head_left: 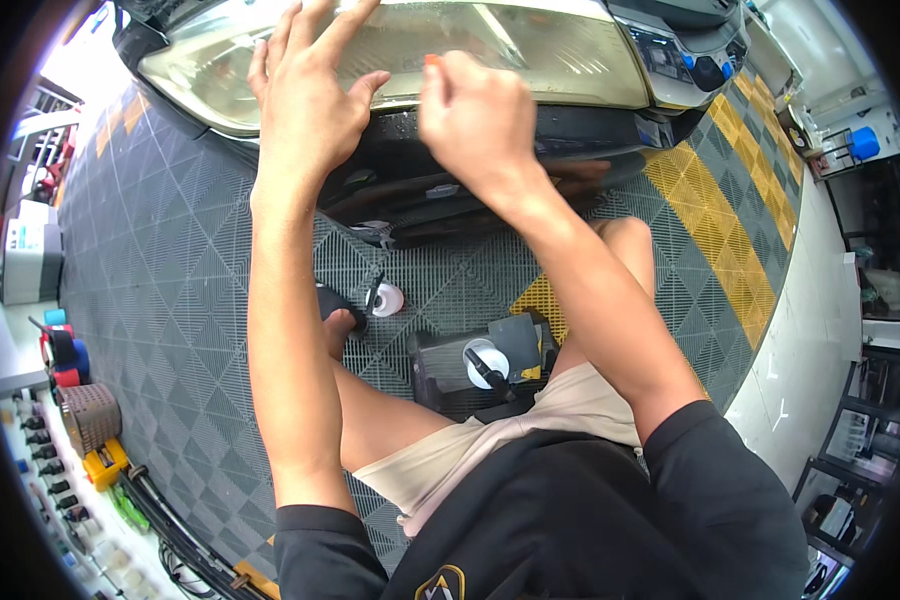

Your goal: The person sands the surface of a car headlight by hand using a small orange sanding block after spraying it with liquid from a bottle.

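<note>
A yellowed, hazy car headlight [560,65] with wet-looking droplets along its lower edge lies in front of me. My left hand [310,95] rests against its left part with the fingers spread, holding nothing. Closed in a fist, my right hand [482,125] is over the headlight's lower edge, slightly blurred. A small orange piece [432,60] sticks out beside its thumb; the rest of what it grips is hidden in the palm. Below the lamp runs the glossy black bumper [450,205].
A white spray bottle [388,300] stands on the grey tiled floor [170,260] near my foot. Between my legs, a black box [435,365] bears another white spray bottle [482,365] and a grey flat pad [515,340]. Hoses [170,520] and several bottles line the left side.
</note>
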The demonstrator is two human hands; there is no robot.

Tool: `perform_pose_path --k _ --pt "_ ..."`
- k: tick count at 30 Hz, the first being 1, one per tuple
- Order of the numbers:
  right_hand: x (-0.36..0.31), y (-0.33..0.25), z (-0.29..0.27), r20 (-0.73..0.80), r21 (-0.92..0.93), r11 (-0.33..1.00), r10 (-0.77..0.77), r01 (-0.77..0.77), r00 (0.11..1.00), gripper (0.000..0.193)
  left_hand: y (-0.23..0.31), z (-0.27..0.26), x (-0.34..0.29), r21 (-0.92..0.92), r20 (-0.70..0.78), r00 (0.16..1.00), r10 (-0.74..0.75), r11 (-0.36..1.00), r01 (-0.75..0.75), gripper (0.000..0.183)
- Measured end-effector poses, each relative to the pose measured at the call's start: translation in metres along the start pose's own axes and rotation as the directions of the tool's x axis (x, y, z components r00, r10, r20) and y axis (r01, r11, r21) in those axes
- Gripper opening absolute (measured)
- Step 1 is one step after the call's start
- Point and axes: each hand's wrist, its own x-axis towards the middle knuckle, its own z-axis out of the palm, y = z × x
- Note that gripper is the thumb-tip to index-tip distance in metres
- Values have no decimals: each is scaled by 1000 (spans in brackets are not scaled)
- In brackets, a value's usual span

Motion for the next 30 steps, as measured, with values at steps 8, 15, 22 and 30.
perform_pose_path --k 8,15,22,30 --pt "17 1 4 -117 -14 995 -104 103 988 22 3 8 3 -5 4 1000 -16 1000 16 73" --pt "28 37 -42 -95 24 997 73 -71 993 27 -3 3 0 -12 24 998 -50 999 50 71" --pt "20 14 -17 -26 -47 995 -93 92 995 19 5 6 2 -63 37 996 -79 995 81 67" --pt "10 39 -46 -201 -54 983 164 -178 966 22 6 6 2 -58 9 996 -85 995 85 65"
